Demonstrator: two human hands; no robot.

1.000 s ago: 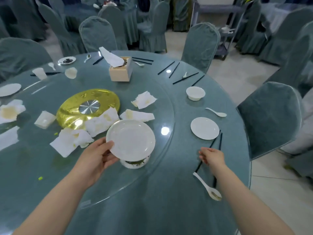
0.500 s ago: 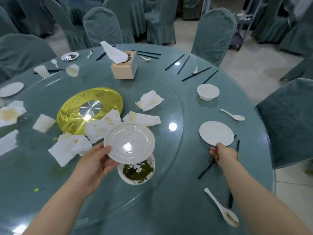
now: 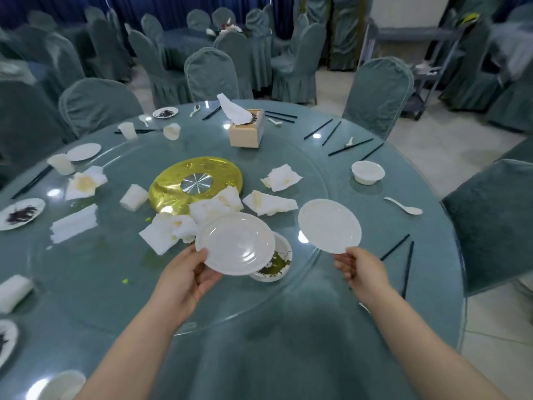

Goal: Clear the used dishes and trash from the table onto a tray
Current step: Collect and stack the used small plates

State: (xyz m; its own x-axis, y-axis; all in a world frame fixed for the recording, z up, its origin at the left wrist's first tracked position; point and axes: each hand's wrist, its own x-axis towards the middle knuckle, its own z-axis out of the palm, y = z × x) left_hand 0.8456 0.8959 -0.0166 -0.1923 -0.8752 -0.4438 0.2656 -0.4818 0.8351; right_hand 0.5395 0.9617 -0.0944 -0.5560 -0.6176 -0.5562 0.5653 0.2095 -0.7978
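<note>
each hand pinches a plate by its rim above the table (image 3: pixel 360 327): left hand (image 3: pixel 187 277) on one plate (image 3: pixel 235 243), right hand (image 3: pixel 364 271) on another (image 3: pixel 328 225). napkins (image 3: pixel 269 203), bowls, spoons remain; no tray visible, so barely started.

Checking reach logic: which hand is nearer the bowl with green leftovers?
Left. The left hand holds a plate directly over the bowl, just to its left. The right hand is farther off to the bowl's right, holding another plate.
</note>
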